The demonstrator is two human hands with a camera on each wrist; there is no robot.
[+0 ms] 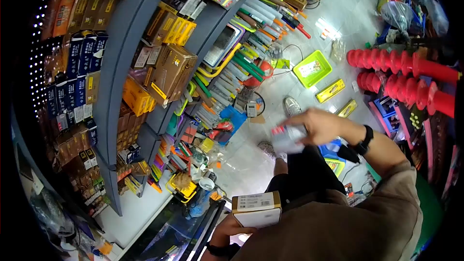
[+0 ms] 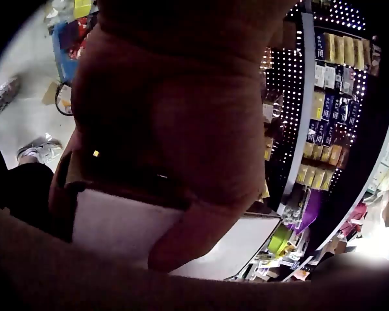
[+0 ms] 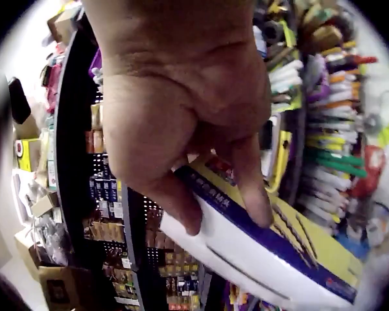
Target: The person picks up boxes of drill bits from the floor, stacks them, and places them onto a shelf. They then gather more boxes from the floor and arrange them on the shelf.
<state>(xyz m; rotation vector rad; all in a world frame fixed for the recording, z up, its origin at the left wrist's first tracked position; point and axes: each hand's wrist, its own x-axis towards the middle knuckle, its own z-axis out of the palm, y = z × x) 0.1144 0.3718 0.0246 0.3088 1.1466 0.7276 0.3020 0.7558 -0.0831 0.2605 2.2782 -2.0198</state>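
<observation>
My left hand [image 1: 235, 225] grips a brown and white cardboard box [image 1: 256, 216] close to the body, at the bottom of the head view. A printed label with a barcode covers its upper face. In the left wrist view the thumb of that hand lies across the box's white side [image 2: 123, 227]. Out in front, my right hand [image 1: 321, 125] holds a flat drill bit box [image 1: 288, 140], blurred in the head view. The right wrist view shows its white face, blue edge and yellow side with pictured drill bits [image 3: 292, 233], pinched between thumb and fingers.
Grey shelves [image 1: 128, 43] stacked with small boxes stand on the left. Beside them many long packaged tools [image 1: 261, 19] lie in rows. A green tray [image 1: 313, 69] and yellow boxes [image 1: 330, 90] are on the floor. Red spiral augers [image 1: 401, 63] stick out at right.
</observation>
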